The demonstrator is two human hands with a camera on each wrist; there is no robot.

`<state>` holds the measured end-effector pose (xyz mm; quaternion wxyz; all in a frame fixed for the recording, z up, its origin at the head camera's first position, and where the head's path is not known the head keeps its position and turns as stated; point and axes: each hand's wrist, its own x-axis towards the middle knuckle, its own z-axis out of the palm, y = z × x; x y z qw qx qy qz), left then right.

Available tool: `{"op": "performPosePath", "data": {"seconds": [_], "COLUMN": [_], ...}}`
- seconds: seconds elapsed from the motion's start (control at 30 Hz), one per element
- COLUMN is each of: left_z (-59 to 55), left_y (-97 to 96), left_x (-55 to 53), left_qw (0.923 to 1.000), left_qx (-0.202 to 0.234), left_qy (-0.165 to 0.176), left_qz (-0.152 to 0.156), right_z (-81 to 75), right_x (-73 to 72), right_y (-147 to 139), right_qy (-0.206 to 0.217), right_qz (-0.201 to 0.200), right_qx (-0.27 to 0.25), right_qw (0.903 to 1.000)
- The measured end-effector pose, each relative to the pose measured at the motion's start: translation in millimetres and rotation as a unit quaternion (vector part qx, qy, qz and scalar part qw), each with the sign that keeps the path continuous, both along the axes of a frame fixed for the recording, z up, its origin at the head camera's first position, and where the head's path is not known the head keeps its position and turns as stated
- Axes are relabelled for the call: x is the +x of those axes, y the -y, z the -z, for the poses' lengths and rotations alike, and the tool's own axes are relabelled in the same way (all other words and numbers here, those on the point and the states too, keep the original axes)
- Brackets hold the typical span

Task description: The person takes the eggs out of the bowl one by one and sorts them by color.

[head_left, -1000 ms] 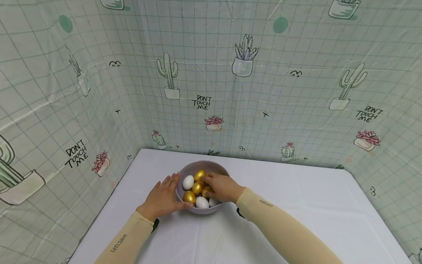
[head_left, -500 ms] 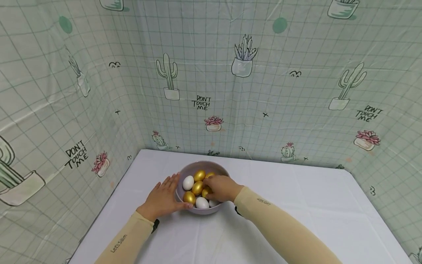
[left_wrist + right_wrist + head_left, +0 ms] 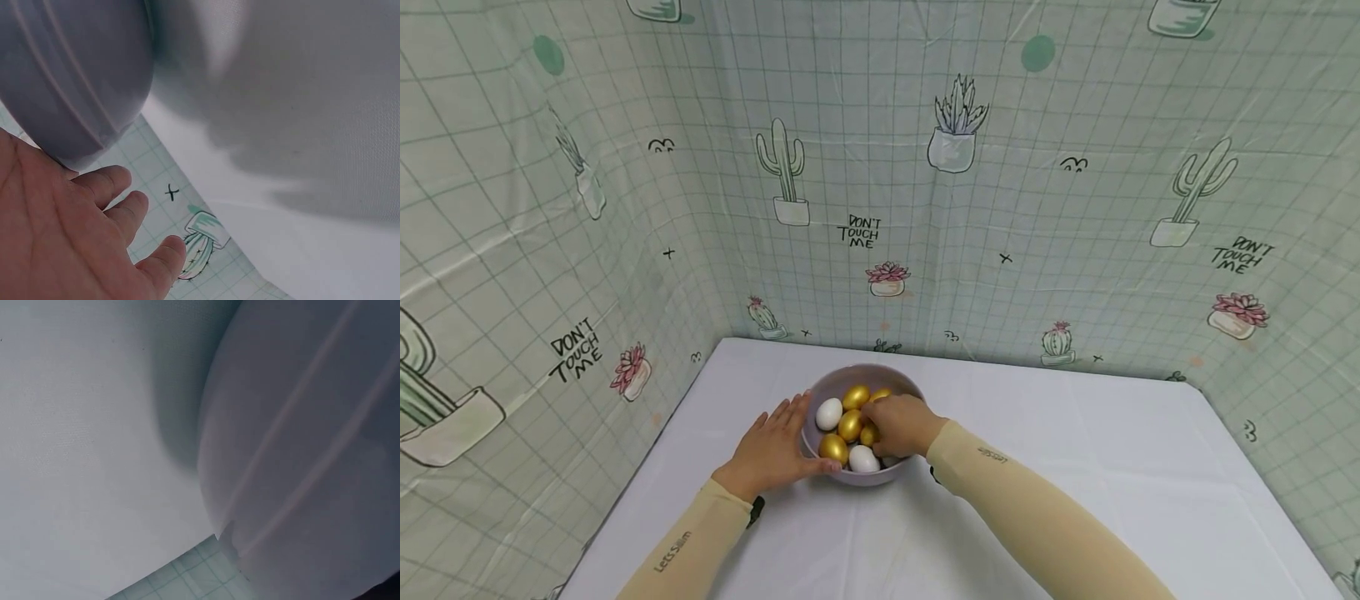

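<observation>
A mauve bowl [image 3: 910, 385] stands on the white table and holds several gold and white eggs. My left hand [image 3: 769, 448] rests against its left side, fingers spread and thumb along the near rim. Seen in the left wrist view, the fingers [image 3: 119, 215] reach out straight below the bowl's outer wall [image 3: 69, 75]. My right hand [image 3: 904, 425] is down inside the bowl at the right, its fingers curled about a gold egg [image 3: 869, 435]; the far fingertips are hidden. Close by lie another gold egg [image 3: 850, 426] and a white egg [image 3: 864, 459]. Only the bowl's outside shows in the right wrist view.
White cloth covers the table [image 3: 1060, 450]. Behind and to the left hangs a gridded curtain [image 3: 880, 167] printed with cacti, meeting the table's back edge. Both forearms wear beige sleeves [image 3: 1022, 500].
My right hand has shifted slightly left and deeper among the eggs, covering more of the white egg at the right. The left hand keeps its place at the bowl.
</observation>
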<state>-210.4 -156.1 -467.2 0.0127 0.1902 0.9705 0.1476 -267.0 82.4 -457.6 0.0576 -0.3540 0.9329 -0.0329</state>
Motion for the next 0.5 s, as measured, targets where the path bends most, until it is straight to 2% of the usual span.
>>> {"op": "performPosePath", "data": {"seconds": [0.5], "left_z": [-0.4], "left_y": [0.2], "left_x": [-0.9], "left_qw": [1.0], "left_qx": [0.002], "left_qy": [0.008], "left_qz": [-0.001], "right_z": [1.9], "right_x": [-1.8], "right_y": [-2.1], "right_qy": [-0.014], "right_qz": [-0.02], "right_qx": [0.001], "right_qw": [0.9997]}}
